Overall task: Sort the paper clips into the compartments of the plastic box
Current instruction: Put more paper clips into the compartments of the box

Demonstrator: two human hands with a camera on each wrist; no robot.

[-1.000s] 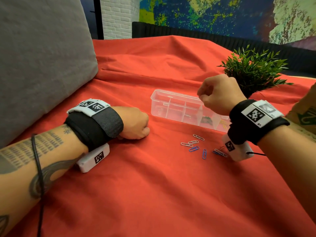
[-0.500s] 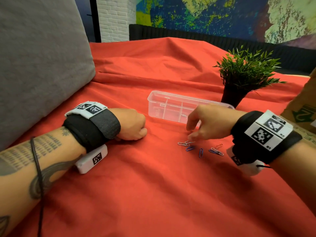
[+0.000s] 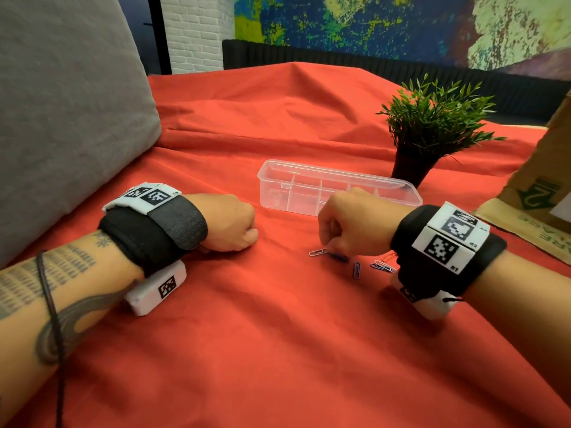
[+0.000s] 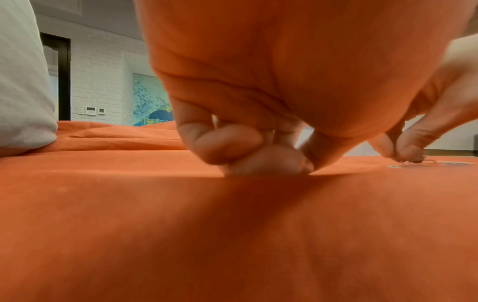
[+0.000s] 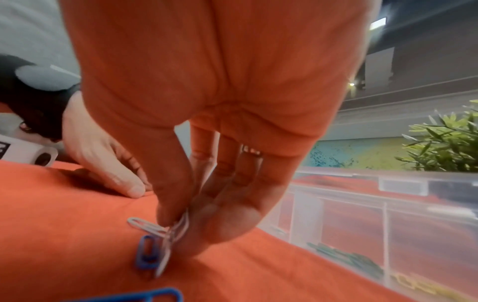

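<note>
Right hand at centre frame pinches a silver paper clip off the red cloth, below the plastic box. Left hand rests fisted, empty. Clips look light, thin, slippery; best pinched edge-on.

Left hand: curled into a loose fist, resting knuckles-down at centre left of the head view, holding nothing.
Right hand: centre right, palm down, thumb and forefinger pinched together at the fingertips.
Forearms: both reach in from the lower corners.

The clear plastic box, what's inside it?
Inside the plastic box, green paper clips fill one compartment and yellow paper clips the next. The right hand hides some compartments in the head view.
</note>
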